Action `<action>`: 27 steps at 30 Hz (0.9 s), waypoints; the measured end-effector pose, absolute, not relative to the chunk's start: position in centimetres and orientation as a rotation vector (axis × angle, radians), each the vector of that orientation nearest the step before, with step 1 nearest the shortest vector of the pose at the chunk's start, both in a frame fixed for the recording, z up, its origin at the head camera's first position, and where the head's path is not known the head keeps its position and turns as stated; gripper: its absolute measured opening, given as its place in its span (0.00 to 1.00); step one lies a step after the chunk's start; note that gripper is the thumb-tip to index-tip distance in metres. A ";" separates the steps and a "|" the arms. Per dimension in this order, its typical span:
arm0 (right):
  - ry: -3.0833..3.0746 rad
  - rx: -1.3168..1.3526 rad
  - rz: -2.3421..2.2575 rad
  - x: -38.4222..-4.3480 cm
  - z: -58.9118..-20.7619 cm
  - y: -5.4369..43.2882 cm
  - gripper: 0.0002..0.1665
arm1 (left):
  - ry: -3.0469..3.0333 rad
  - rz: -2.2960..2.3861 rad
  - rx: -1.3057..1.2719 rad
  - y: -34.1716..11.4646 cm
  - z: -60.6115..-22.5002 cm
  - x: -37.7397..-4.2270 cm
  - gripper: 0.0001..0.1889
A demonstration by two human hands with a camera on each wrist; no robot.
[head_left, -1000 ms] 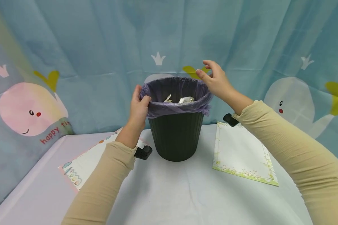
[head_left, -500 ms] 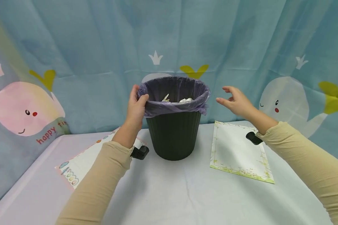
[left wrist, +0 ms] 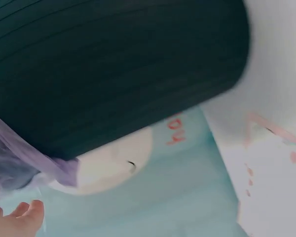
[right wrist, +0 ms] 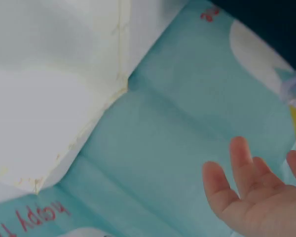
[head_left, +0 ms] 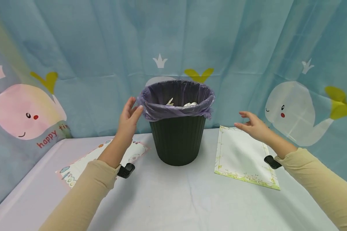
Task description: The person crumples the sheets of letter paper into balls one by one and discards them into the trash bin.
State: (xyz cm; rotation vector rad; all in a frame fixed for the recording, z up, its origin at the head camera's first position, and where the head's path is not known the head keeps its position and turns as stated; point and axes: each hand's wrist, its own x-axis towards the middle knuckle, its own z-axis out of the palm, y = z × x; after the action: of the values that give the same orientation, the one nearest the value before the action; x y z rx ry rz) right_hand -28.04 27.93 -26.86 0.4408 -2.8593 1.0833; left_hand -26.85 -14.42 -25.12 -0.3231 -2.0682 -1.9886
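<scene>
Head view, left hand [head_left: 127, 122] raised beside bin [head_left: 177, 141], right hand [head_left: 255, 129] well apart

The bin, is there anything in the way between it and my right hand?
Nothing visible stands between your right hand and the bin. The right sheet lies flat on the table, lower than the hand, so it probably wouldn't obstruct.

Soft, even light; hazier wrist views
Faint shadows stretch toward the near edge of the table [head_left: 167, 199]; the left wrist view softens the bin [left wrist: 138, 64], the right looks greyer.
</scene>
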 end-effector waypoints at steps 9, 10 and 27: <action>-2.714 0.581 1.083 -25.0 -28.6 24.7 0.38 | -2.240 -1.860 -0.223 -19.7 -28.4 -23.0 0.39; -2.692 0.601 1.089 -24.8 -28.8 24.2 0.37 | -2.261 -1.844 -0.211 -20.3 -28.7 -22.7 0.39; -2.189 1.115 1.176 -21.3 -30.0 13.7 0.27 | -2.566 -1.455 -0.033 -28.5 -33.4 -18.2 0.42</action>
State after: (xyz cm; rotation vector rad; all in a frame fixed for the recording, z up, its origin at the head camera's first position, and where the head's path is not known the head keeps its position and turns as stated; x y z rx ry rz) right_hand -21.28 13.68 -29.97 1.1150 -2.1889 1.1760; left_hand -18.17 -28.48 -33.39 -0.0332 -2.5664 -1.4553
